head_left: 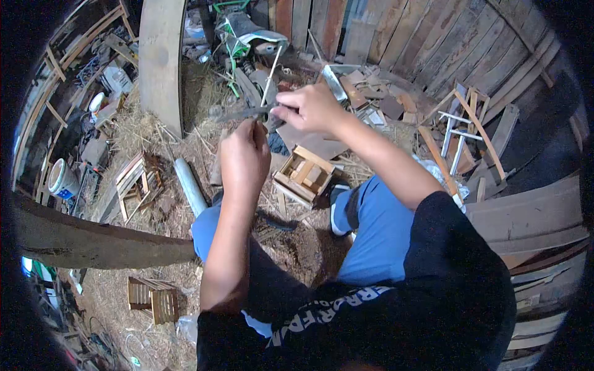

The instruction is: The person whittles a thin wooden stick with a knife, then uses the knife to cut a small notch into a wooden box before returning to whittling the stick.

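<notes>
Holding a dark narrow piece (242, 114) up before me.
My right hand (311, 109) is clamping its grip on one end; my left hand (245, 154) is bunching its fingers just below, its grip's hold unclear to me. A small wooden crate (294, 187) is sitting on the floor near my knees.

The brown floor (108, 315), littered with pale straw (131, 127) and wood shavings, carries 1 small slatted wooden frame (137, 180) at left, 1 small brown slatted wooden crate (164, 306) below it, 1 open-topped square wooden box (314, 159) near centre, and flat broken wooden scraps (371, 93) beyond.
</notes>
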### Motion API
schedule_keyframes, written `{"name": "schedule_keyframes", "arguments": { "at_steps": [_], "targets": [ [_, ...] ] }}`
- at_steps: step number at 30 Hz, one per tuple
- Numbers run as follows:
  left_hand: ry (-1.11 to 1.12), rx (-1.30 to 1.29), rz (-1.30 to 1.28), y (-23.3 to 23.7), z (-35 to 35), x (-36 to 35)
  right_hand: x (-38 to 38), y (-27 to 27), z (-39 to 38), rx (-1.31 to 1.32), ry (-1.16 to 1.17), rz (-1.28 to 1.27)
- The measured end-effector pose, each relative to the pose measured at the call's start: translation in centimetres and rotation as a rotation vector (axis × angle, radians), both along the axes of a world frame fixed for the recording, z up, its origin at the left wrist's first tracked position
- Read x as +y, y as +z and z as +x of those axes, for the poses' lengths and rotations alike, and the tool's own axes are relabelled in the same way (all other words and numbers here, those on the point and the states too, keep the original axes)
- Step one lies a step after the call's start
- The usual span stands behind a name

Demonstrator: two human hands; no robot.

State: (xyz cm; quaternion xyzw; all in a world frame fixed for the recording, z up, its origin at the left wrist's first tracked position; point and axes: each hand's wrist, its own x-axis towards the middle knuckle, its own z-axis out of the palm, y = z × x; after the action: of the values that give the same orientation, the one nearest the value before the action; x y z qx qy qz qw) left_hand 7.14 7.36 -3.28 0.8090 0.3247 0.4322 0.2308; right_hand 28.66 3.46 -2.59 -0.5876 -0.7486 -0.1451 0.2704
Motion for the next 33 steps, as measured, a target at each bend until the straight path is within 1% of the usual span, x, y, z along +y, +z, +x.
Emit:
{"name": "schedule_keyframes", "arguments": {
  "at_steps": [1,2,4,6,7,10,13,17,19,22,23,25,28,30,32,33],
  "targets": [
    [-0.006,0.026,0.046,-0.2,0.0,0.3,0.1,-0.3,-0.3,0.037,-0.028,-0.044],
    [-0.038,0.01,-0.102,-0.1,-0.1,0.6,0.5,-0.3,-0.3,0.02,-0.029,-0.023],
    [-0.029,-0.001,-0.143,0.2,-0.2,0.2,0.9,-0.4,-0.4,-0.014,-0.039,0.033],
    [-0.022,-0.066,-0.136,0.0,0.1,0.2,1.1,-0.5,-0.1,-0.024,-0.054,0.009],
    [-0.021,-0.041,-0.131,-0.3,0.3,0.5,1.2,-0.6,0.0,-0.054,-0.086,-0.008],
    [-0.027,0.025,-0.114,-0.5,0.1,0.8,1.3,-0.8,-0.3,-0.013,-0.043,0.057],
    [-0.021,-0.005,-0.219,-1.0,0.2,1.2,1.2,-0.7,-0.8,-0.039,-0.066,-0.008],
    [-0.148,-0.091,-0.398,-3.4,0.0,2.9,1.5,-0.9,0.8,0.064,-0.097,-0.004],
    [-0.218,-0.088,-0.453,-2.1,-0.1,2.2,1.1,-0.7,0.6,0.09,-0.117,-0.049],
    [-0.189,-0.099,-0.483,-1.5,-0.2,1.7,1.1,-0.9,-0.4,0.105,-0.13,-0.037],
    [-0.194,-0.139,-0.48,-1.7,-0.1,1.6,0.4,-0.8,-1.3,0.143,-0.085,-0.082],
    [-0.204,-0.223,-0.472,-1.8,0.2,1.6,0.3,-1.1,-1.5,0.016,-0.085,0.047],
    [-0.143,-0.107,-0.377,-1.4,-0.1,1.6,0.9,-0.1,0.6,0.134,-0.139,-0.088],
    [-0.114,-0.055,-0.321,-1.2,0.0,1.2,0.2,-1.1,-0.5,0.075,-0.099,-0.068],
    [-0.089,-0.015,-0.27,-0.9,0.0,0.9,-0.8,-0.7,-1.3,0.026,-0.046,-0.025],
    [-0.093,-0.02,-0.255,-1.0,0.1,1.3,-0.3,-0.8,-0.8,0.066,-0.1,-0.057]
  ]
}}
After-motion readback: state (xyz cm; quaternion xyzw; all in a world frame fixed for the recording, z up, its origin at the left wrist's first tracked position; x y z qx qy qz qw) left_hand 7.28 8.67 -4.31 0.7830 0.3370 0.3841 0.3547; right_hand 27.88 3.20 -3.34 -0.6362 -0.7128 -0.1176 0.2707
